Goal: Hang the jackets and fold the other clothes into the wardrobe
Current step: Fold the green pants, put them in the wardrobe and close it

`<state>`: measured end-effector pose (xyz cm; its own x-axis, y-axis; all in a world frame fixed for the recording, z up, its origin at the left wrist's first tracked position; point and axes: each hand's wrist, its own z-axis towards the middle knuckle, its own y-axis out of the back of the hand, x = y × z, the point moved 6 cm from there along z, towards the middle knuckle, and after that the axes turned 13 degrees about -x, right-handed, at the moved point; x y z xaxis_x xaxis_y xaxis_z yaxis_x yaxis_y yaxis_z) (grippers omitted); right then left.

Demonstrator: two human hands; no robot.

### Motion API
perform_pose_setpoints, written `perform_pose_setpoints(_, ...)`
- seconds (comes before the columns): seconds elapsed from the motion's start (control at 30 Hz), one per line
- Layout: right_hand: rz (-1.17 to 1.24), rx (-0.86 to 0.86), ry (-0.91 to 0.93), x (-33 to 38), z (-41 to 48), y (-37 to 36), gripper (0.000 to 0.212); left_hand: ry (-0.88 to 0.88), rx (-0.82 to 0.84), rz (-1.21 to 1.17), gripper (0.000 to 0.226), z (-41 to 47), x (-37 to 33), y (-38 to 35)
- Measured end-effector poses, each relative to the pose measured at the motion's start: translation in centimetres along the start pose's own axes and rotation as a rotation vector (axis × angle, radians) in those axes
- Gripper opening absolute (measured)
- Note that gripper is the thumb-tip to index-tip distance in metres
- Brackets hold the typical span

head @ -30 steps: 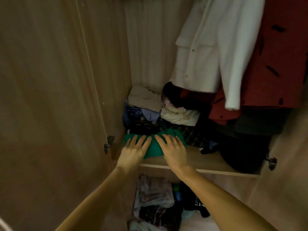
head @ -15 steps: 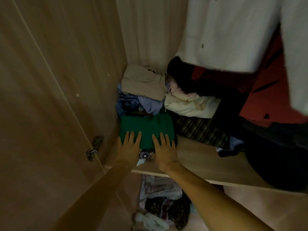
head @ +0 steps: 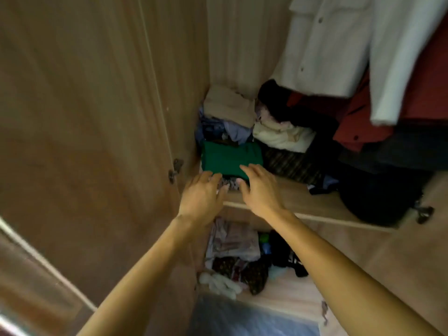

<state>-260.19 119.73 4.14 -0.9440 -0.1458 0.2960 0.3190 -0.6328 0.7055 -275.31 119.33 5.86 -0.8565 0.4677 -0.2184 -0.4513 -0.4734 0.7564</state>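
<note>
Hands, as we see them: left hand (head: 201, 194) and right hand (head: 260, 187) open, fingers spread, equally near the folded green garment (head: 230, 157), lying just above them in frame on the shelf (head: 303, 202), long axis left-right.

Matt green cloth garment (head: 230, 158) on smooth wood-grain shelf (head: 288, 197); metal hinge (head: 175, 167); white cloth jacket (head: 339, 44).

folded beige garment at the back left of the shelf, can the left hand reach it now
Probably yes: the left hand is open at the front of the folded green garment; the folded beige garment tops its pile just behind, clear of the hanging white jacket.
</note>
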Motion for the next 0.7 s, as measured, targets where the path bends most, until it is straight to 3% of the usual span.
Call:
perform_pose_setpoints(0.37,0.171,0.196,-0.107,6.4,-18.5,5.5,0.044,0.185,0.09,0.049,0.049,-19.4,-0.3,5.4)
perform_pose_setpoints(0.57,0.354,0.195,-0.105,11.2,-24.0,7.1,0.042,0.317,0.009,0.087,0.062,-25.6,0.2,12.0)
perform_pose_setpoints(0.7,0.505,0.197,-0.059,14.6,-25.7,9.0,0.041,0.474,-0.085,0.187,0.052,-29.6,0.8,16.9)
